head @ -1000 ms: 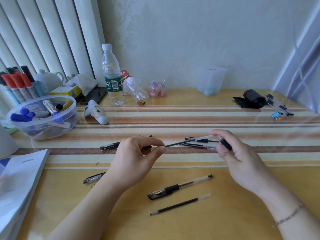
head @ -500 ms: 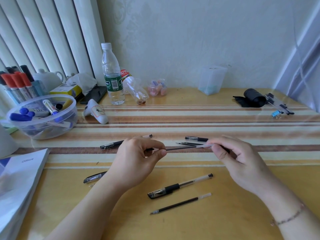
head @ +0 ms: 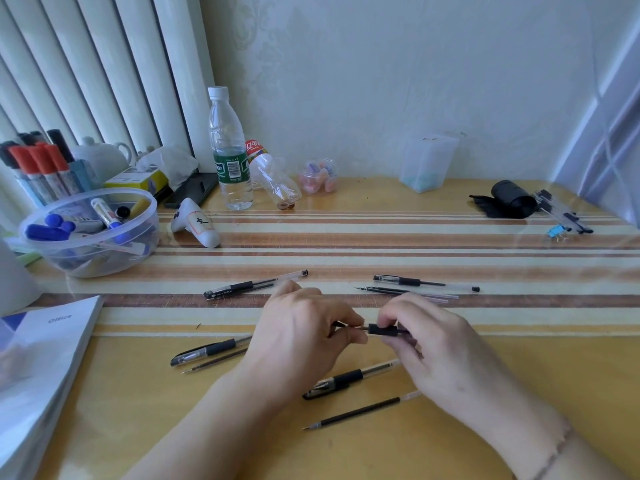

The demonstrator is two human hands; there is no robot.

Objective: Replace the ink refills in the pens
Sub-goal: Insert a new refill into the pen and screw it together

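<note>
My left hand [head: 304, 337] and my right hand [head: 433, 341] meet over the desk's middle, both pinching one pen [head: 382, 330]. Only its black grip section shows between my fingertips; the barrel is hidden inside my right hand. Below my hands lie a capped black pen [head: 346, 379] and a loose dark refill [head: 360, 412]. Left of my left wrist rest another pen [head: 207, 351] and a thin refill [head: 218, 363]. Farther back are a capped pen [head: 252, 285] and, at the right, a clear pen [head: 422, 282] beside loose refills [head: 401, 292].
A clear plastic bowl of markers [head: 93, 233] stands at the left, a stack of papers [head: 38, 368] at the near left. At the back are a water bottle [head: 230, 150], a tipped bottle [head: 273, 180], a white tube [head: 195, 223] and a black roll [head: 509, 199].
My hands have come together and lower toward me. The long stretch of refill that showed between them has gone; only the pen's black grip shows now.
</note>
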